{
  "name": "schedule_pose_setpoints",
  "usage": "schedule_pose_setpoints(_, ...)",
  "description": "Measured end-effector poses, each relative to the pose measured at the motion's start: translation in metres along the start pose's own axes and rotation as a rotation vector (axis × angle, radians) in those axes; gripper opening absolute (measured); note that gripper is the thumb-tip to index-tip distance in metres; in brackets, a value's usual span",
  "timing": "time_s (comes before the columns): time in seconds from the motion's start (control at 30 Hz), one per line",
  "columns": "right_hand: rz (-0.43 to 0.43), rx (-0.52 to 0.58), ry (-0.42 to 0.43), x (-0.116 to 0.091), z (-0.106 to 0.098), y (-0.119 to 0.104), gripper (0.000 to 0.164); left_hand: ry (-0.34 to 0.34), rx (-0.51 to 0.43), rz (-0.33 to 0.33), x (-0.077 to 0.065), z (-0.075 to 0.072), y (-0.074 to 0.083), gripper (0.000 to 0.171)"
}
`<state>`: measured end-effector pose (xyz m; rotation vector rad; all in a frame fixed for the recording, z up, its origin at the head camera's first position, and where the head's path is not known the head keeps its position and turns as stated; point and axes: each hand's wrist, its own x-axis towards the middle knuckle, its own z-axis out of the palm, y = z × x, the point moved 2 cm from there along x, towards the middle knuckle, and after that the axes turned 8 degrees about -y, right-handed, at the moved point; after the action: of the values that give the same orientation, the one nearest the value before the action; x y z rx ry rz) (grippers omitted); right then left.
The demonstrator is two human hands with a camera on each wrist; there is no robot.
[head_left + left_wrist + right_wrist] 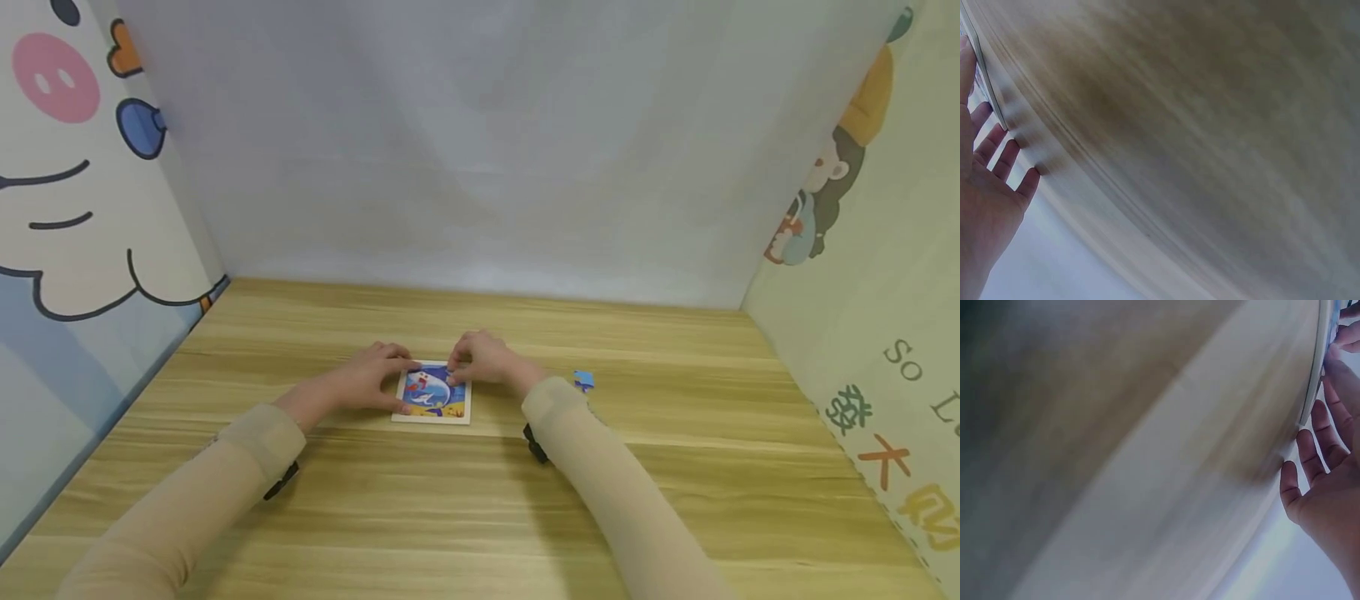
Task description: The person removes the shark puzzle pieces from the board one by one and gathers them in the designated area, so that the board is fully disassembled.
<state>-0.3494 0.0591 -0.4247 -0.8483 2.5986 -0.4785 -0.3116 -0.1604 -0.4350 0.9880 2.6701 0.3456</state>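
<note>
A small square jigsaw puzzle (431, 392) in a white frame lies on the table, its picture showing a whale-like animal in blue water above yellow sand. My left hand (367, 379) rests at its left side, thumb at the lower left and fingers along the upper left. Those fingers look nearly straight in the left wrist view, some tips touching the tabletop. Over the upper right of the picture, my right hand (483, 360) pinches a puzzle piece between thumb and forefinger; the hand partly hides it. A loose blue puzzle piece (583, 381) lies right of the frame, beyond the right wrist.
The wood-grain table (420, 508) carries the puzzle and the loose piece. A pale cloth (480, 167) hangs behind it. Printed panels stand at the left (82, 192) and right (885, 333). Each wrist bears a dark strapped device.
</note>
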Motion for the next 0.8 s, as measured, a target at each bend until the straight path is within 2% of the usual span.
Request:
schedule_pose_setpoints(0.23,0.008,0.040,0.011,0.0007,0.0001,-0.0002,0.015,-0.002,0.009,-0.003,-0.0009,-0.0001,-0.0004,0.082)
schedule_pose_setpoints(0.4,-0.020,0.081,0.020,0.0005,-0.0010,-0.0003,0.013,0.002,0.009,0.002,-0.0031,-0.0031,0.0029,0.081)
schedule_pose_setpoints(0.57,-0.047,0.195,0.005,-0.0006,-0.0025,0.0008,0.010,0.003,0.008,-0.004,-0.0032,-0.0032,0.0035,0.081)
schedule_pose_setpoints(0.8,-0.024,0.314,-0.028,-0.0018,-0.0029,0.0050,0.007,0.002,0.004,-0.009,-0.0026,-0.0020,0.0043,0.082)
